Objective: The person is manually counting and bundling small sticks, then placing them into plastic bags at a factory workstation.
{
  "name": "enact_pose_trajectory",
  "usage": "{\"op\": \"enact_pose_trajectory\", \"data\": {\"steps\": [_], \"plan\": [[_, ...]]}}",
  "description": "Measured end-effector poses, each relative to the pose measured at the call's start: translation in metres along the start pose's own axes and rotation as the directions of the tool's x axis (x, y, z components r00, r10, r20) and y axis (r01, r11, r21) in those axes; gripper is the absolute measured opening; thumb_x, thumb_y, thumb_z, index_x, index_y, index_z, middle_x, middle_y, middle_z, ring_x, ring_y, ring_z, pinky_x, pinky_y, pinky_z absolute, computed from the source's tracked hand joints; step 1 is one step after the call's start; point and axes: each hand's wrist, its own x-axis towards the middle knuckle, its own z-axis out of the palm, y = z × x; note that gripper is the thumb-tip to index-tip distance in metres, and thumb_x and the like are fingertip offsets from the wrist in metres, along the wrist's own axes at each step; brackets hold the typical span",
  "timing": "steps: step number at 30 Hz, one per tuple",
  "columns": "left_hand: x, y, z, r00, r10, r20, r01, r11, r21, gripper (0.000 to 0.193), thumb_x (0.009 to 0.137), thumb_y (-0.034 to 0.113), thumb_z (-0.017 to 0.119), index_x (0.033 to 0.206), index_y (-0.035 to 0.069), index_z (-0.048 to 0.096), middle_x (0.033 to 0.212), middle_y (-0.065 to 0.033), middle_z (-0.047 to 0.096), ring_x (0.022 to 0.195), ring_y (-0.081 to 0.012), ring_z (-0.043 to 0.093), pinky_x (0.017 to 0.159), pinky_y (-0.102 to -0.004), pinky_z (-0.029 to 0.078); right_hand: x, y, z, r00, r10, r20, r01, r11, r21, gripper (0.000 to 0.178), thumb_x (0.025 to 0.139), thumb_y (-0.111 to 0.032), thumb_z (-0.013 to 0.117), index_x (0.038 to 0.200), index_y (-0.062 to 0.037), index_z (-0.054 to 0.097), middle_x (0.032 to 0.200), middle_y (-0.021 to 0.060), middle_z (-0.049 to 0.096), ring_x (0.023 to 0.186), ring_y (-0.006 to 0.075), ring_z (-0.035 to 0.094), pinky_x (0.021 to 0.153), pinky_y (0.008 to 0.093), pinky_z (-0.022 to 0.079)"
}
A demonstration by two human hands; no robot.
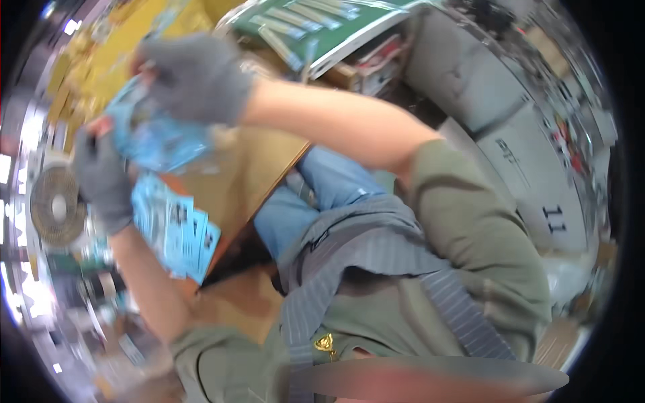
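A blue, partly see-through plastic bag (pixel 168 141) is held up at the upper left, between my two hands. My right hand (pixel 198 77), in a grey fingerless glove, is closed on its upper edge. My left hand (pixel 104 178), gloved the same way, has its fingertips closed at the bag's left edge. What lies inside the bag is blurred. Below it, beside my left wrist, blue printed sheets (pixel 178 225) lie overlapping on a brown cardboard surface (pixel 252 161).
A round fan (pixel 59 207) stands at the left. Yellow packaging (pixel 178 20) lies at the far left, and a green board (pixel 349 33) with several thin strips is beyond my right forearm. Large grey cartons (pixel 531 168) stand on the right. My knees are against the cardboard's near edge.
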Motion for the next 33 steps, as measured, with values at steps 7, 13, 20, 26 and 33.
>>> {"op": "enact_pose_trajectory", "data": {"steps": [7, 13, 20, 26, 33], "plan": [[-0.046, -0.016, 0.013, 0.906, 0.346, 0.242, -0.406, 0.871, 0.277, 0.007, 0.088, 0.007, 0.054, 0.084, 0.001, 0.053, 0.082, -0.0129, 0.054, 0.075, -0.0285, 0.053, 0.067, -0.0358, 0.044, -0.073, 0.041, -0.003, 0.953, 0.174, 0.248, -0.217, 0.963, 0.161, 0.033, 0.084, -0.027, 0.06, 0.113, -0.0136, 0.053, 0.081, 0.0123, 0.065, 0.073, 0.0312, 0.065, 0.064, 0.0406, 0.051], [-0.169, -0.047, 0.109, 0.883, 0.027, 0.468, -0.1, 0.986, 0.131, 0.04, 0.081, 0.023, 0.065, 0.111, -0.001, 0.053, 0.11, -0.0185, 0.055, 0.106, -0.0356, 0.052, 0.09, -0.0402, 0.042, -0.222, 0.146, -0.104, 0.606, 0.715, 0.349, -0.434, 0.664, -0.609, 0.026, 0.08, -0.026, 0.06, 0.101, -0.0122, 0.058, 0.092, 0.0126, 0.064, 0.081, 0.0315, 0.063, 0.067, 0.0406, 0.05], [-0.155, 0.009, 0.294, 0.828, -0.02, 0.561, -0.099, 0.978, 0.181, 0.05, 0.078, 0.035, 0.067, 0.111, 0.0, 0.053, 0.11, -0.019, 0.056, 0.105, -0.0337, 0.053, 0.083, -0.0386, 0.046, -0.274, 0.117, -0.12, 0.52, 0.815, 0.256, -0.709, 0.579, -0.402, 0.024, 0.083, -0.029, 0.06, 0.088, -0.0052, 0.06, 0.08, 0.0153, 0.064, 0.072, 0.0312, 0.062, 0.068, 0.0382, 0.048], [-0.159, -0.024, 0.317, 0.53, -0.239, 0.814, -0.193, 0.9, 0.39, 0.027, 0.077, 0.021, 0.06, 0.099, 0.007, 0.056, 0.099, -0.0148, 0.06, 0.089, -0.032, 0.062, 0.077, -0.0394, 0.052, -0.273, 0.112, -0.199, 0.421, 0.907, -0.022, -0.866, 0.395, -0.306, 0.019, 0.085, -0.019, 0.059, 0.09, -0.0014, 0.061, 0.071, 0.0078, 0.061, 0.063, 0.0139, 0.059, 0.061, 0.0298, 0.048], [-0.102, 0.007, 0.257, 0.668, 0.258, 0.698, -0.497, 0.852, 0.162, 0.018, 0.069, 0.012, 0.062, 0.084, 0.009, 0.051, 0.084, -0.0113, 0.057, 0.085, -0.032, 0.06, 0.072, -0.041, 0.049, -0.224, 0.136, -0.207, 0.482, 0.876, 0.003, -0.861, 0.475, -0.184, 0.021, 0.086, -0.021, 0.058, 0.091, -0.0012, 0.06, 0.071, 0.0055, 0.059, 0.063, 0.0118, 0.057, 0.061, 0.0274, 0.047]]}}
